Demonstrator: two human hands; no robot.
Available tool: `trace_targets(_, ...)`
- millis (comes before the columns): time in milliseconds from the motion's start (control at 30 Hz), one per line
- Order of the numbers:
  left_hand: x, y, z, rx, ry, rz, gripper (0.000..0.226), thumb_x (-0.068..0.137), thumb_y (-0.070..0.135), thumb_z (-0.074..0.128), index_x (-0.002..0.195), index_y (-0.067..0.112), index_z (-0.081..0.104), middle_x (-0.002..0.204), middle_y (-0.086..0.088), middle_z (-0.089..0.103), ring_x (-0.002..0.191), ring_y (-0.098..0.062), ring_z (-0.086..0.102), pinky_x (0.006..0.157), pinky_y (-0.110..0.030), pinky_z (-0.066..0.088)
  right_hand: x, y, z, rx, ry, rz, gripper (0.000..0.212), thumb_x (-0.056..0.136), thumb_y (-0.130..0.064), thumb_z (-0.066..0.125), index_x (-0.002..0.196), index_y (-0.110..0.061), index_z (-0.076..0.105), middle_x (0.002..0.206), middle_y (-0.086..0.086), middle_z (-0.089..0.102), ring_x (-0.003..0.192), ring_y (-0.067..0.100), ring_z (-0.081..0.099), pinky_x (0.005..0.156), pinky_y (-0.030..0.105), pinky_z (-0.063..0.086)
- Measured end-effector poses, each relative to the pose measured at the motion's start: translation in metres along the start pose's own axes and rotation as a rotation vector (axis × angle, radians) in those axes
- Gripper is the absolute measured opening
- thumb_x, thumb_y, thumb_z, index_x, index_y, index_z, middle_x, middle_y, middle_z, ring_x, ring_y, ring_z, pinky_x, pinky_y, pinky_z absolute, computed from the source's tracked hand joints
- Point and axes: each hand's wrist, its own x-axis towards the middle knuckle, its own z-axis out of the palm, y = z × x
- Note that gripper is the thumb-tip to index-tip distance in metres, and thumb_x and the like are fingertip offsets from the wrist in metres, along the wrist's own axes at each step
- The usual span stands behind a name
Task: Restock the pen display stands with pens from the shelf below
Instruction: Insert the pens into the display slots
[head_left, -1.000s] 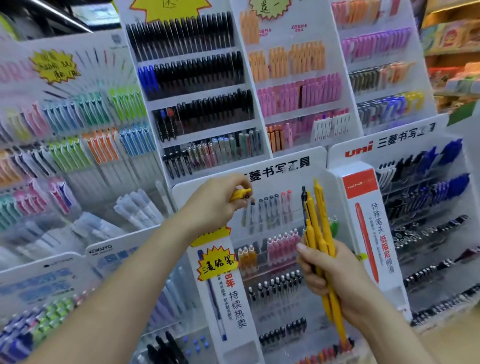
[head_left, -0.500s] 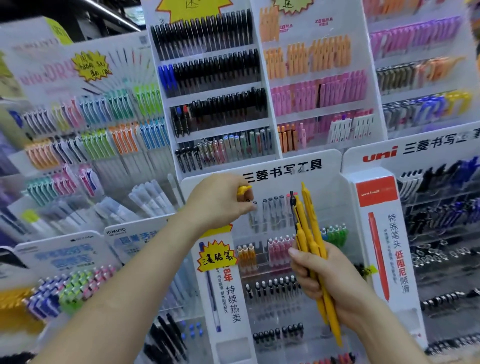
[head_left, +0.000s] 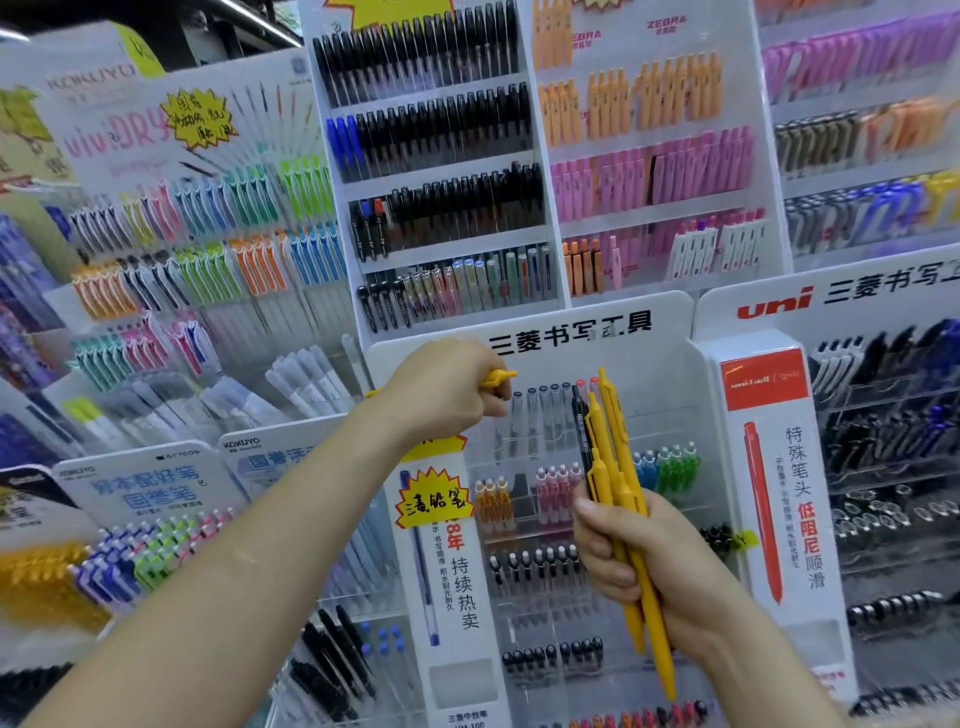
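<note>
The single yellow pen (head_left: 498, 375) sits in your left hand (head_left: 447, 389), fingers clenched round its barrel so that only the clip end pokes out toward the right, level with the top row at the upper left corner of the clear Mitsubishi display stand (head_left: 670, 358). Your right hand (head_left: 639, 566) grasps the bundle of yellow pens (head_left: 613, 452) upright in front of the middle of that stand, with one black pen (head_left: 582, 431) pressed against the bundle's left side. By my reading you are in the placing step: one pen taken out as the feed, the stock held back in reserve. The top row holds grey-capped pens (head_left: 540, 410) just right of your left fist; whether a free slot lies at the row's left end is hidden behind your knuckles. Below them stand orange pens (head_left: 493, 506), pink pens (head_left: 558, 488) and green pens (head_left: 675, 465), none matching yellow, so check which slot is meant before committing. The next move calls for turning the pen tip-down, since it lies roughly level now, and shifting your grip toward the clip end so it can drop in without nudging its neighbours. Keep the bundle clear of the red uni-ball placard (head_left: 763, 467) at the stand's right edge.
</note>
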Motion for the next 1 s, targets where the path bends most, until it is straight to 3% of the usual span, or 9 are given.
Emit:
trace_targets(233, -0.003, 0.003, 0.006, -0.092, 0.133, -0.047, 0.007, 0.087, 0.028, 0.070, 0.091, 0.022, 0.070, 0.092, 0.007, 0.069, 0.086, -0.016, 0.060, 0.075, -0.034, 0.051, 0.003, 0.001, 0.004, -0.037, -0.007, 0.018, 0.011, 0.080, -0.019, 0.070, 0.076, -0.014, 0.061, 0.061, 0.005, 0.044, 0.042, 0.011, 0.036, 0.037, 0.018, 0.029)
trace_targets(367, -0.004, 0.005, 0.007, -0.085, 0.097, -0.078, 0.012, 0.083, 0.029, 0.073, 0.089, 0.027, 0.063, 0.089, 0.008, 0.066, 0.085, -0.016, 0.061, 0.076, -0.036, 0.053, 0.004, 0.000, 0.005, -0.054, -0.011, 0.024, 0.014, 0.078, -0.022, 0.073, 0.077, -0.013, 0.062, 0.064, 0.006, 0.047, 0.045, 0.012, 0.040, 0.037, 0.018, 0.030)
trace_targets(567, -0.013, 0.011, -0.002, -0.046, 0.080, -0.093, 0.027, 0.084, 0.036, 0.071, 0.104, 0.025, 0.058, 0.094, 0.010, 0.068, 0.086, -0.012, 0.063, 0.074, -0.035, 0.054, 0.002, 0.000, 0.010, -0.103, -0.089, 0.048, 0.024, 0.073, -0.024, 0.075, 0.087, -0.008, 0.062, 0.063, 0.006, 0.047, 0.045, 0.011, 0.039, 0.037, 0.018, 0.028)
trace_targets(633, -0.025, 0.017, -0.007, -0.184, 0.249, -0.095, 0.016, 0.088, 0.037, 0.067, 0.098, 0.025, 0.062, 0.088, 0.010, 0.070, 0.078, -0.010, 0.063, 0.069, -0.032, 0.052, 0.001, 0.000, 0.012, -0.095, -0.110, 0.046, 0.024, 0.073, -0.023, 0.074, 0.086, -0.008, 0.061, 0.061, 0.006, 0.045, 0.042, 0.011, 0.036, 0.036, 0.018, 0.028)
trace_targets(700, -0.042, 0.028, -0.011, -0.522, 0.348, -0.119, 0.015, 0.092, 0.036, 0.061, 0.088, 0.023, 0.067, 0.078, 0.006, 0.072, 0.068, -0.013, 0.063, 0.062, -0.031, 0.051, 0.001, 0.000, 0.015, -0.100, -0.118, 0.047, 0.017, 0.077, -0.020, 0.071, 0.083, -0.008, 0.060, 0.059, 0.006, 0.043, 0.041, 0.011, 0.033, 0.037, 0.018, 0.026)
trace_targets(767, -0.055, 0.040, -0.013, -0.813, 0.209, -0.153, 0.017, 0.092, 0.035, 0.061, 0.091, 0.021, 0.070, 0.081, 0.003, 0.074, 0.077, -0.011, 0.068, 0.062, -0.021, 0.051, 0.000, 0.001, 0.018, -0.141, -0.126, 0.051, 0.012, 0.080, -0.019, 0.069, 0.079, -0.011, 0.060, 0.058, 0.006, 0.041, 0.041, 0.012, 0.031, 0.038, 0.018, 0.025)
trace_targets(833, -0.063, 0.044, -0.009, -0.958, 0.088, -0.188, 0.018, 0.089, 0.031, 0.065, 0.100, 0.018, 0.071, 0.083, 0.005, 0.075, 0.076, 0.000, 0.067, 0.058, -0.008, 0.046, -0.001, 0.002, 0.022, -0.188, -0.135, 0.069, 0.011, 0.080, -0.019, 0.069, 0.075, -0.014, 0.060, 0.058, 0.005, 0.040, 0.042, 0.013, 0.030, 0.039, 0.019, 0.025)
trace_targets(1000, -0.075, 0.033, -0.004, -1.148, 0.179, -0.277, 0.015, 0.086, 0.011, 0.069, 0.093, -0.002, 0.071, 0.061, 0.004, 0.068, 0.042, 0.003, 0.053, 0.043, -0.005, 0.036, -0.002, 0.008, 0.038, -0.245, -0.162, 0.100, 0.010, 0.079, -0.019, 0.069, 0.078, -0.013, 0.062, 0.057, 0.004, 0.040, 0.042, 0.013, 0.030, 0.039, 0.020, 0.026)
